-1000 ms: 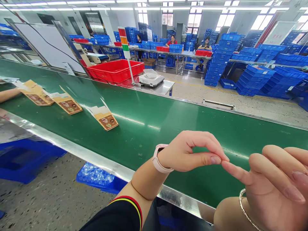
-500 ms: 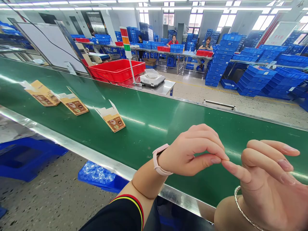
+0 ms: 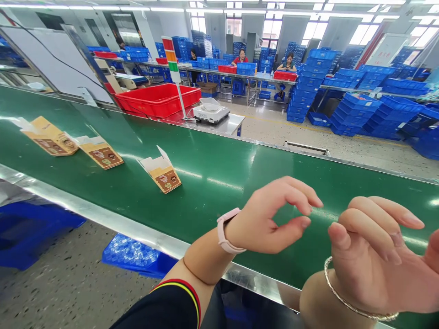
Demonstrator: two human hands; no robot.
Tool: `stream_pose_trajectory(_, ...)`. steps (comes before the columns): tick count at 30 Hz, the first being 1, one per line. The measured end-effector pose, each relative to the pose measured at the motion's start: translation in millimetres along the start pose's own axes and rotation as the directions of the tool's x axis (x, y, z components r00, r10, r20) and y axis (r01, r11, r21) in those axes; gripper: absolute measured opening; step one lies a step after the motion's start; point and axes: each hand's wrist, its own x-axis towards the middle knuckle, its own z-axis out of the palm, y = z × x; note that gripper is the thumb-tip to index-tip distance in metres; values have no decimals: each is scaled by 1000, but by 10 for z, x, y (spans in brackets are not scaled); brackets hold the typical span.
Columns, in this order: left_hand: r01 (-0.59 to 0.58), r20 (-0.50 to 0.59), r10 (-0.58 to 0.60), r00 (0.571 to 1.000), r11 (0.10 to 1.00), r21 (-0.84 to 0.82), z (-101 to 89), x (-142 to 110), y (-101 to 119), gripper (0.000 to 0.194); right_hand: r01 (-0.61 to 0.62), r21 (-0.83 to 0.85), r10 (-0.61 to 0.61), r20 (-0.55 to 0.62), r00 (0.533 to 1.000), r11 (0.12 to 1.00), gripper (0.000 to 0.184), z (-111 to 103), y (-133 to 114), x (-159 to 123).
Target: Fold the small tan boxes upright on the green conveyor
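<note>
A: State of fingers?
B: L hand [image 3: 270,219]: thumb & forefinger parted, loosely curved, nil seen btwn them. R hand [image 3: 373,260]: palm up, fingers half-curled & spread, nil seen in it; thumb partly cut by frame edge.

A: Location of cartons?
B: All three on green belt [image 3: 206,205]. Nearest carton [image 3: 166,181]: tilted, flaps up, betw. near rail [image 3: 120,226] & far edge, L of L hand, well apart from it. Middle carton [image 3: 106,157] & leftmost carton [image 3: 56,141]: farther L, close together; contact can't be told.

A: Handling, est.?
B: Prob. thin card: v. light, fairly stiff in printed panels, soft at flaps; may crease or skid if pushed. Best hold: lower printed body, thumb vs. fingers on opp. sides, not flaps.

A: Obstructions?
B: Raised flaps, esp. where middle & leftmost crowd each other; a hand there might knock one. Watch [image 3: 224,235] on L wrist, bracelet [image 3: 360,314] on R: poss. snags.

A: Surroundings?
B: Beyond far edge: red bin [image 3: 154,103], scale [image 3: 211,114], signal pole [image 3: 172,61]. Below near rail: blue stool [image 3: 128,253]. Background: seated people, e.g. one in red [image 3: 241,58], w/ crate stack [image 3: 308,87] to R.
</note>
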Motion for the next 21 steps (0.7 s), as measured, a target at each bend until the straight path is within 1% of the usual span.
stream_pose_trajectory(2,33,-99,-39,994,998,-54,-17,-16,25,19,37,-63,-33,60,998,997,28,-18,-12,5)
stream_pose_trajectory(5,35,-152,-53,987,992,-119,-36,-18,70,22,82,-138,-63,137,989,987,29,-45,-9,44)
stream_pose_trajectory(9,52,-165,-81,983,983,-176,-18,-4,109,27,120,-152,-86,212,973,981,28,-72,15,95)
stream_pose_trajectory(12,67,-167,-102,981,978,-199,12,-3,120,28,129,-150,-90,242,966,980,28,-84,22,103)
stream_pose_trajectory(21,63,-168,-101,981,974,-216,45,6,128,31,154,-147,-117,239,964,977,28,-104,27,84)
